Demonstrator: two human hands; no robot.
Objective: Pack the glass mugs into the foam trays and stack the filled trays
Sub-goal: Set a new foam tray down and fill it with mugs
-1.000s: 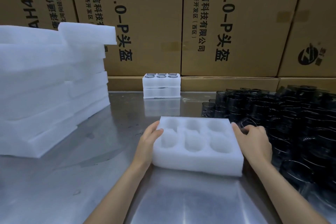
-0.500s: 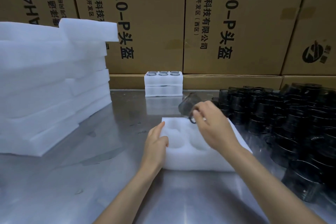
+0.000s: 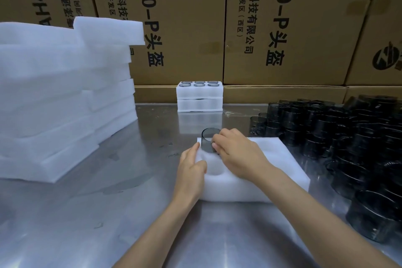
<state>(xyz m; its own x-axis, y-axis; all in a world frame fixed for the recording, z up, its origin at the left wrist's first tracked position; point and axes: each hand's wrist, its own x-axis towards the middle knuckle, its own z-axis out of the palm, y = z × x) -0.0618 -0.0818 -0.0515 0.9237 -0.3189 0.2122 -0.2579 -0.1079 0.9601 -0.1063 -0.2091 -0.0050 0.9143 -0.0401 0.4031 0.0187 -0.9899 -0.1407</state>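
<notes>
- brown cardboard cartons (image 3: 282,28) with black print wall off the back of my view.
- the shiny steel table (image 3: 108,213) carries everything.
- a tall stack of white foam slabs (image 3: 61,93) sits at my left.
- a crowd of dark smoky glass mugs (image 3: 348,143) stands at my right.
- the white foam tray with round pockets (image 3: 287,172) lies in front of me.
- two filled white foam trays (image 3: 199,98) are stacked at the back.
- my right hand (image 3: 237,154) has its fingers curled on one grey glass mug (image 3: 209,141), upright at the tray's far-left pocket; how deep it sits, i can't tell.
- my left hand (image 3: 191,169) rests flat, fingers straight, on the tray's left edge.
</notes>
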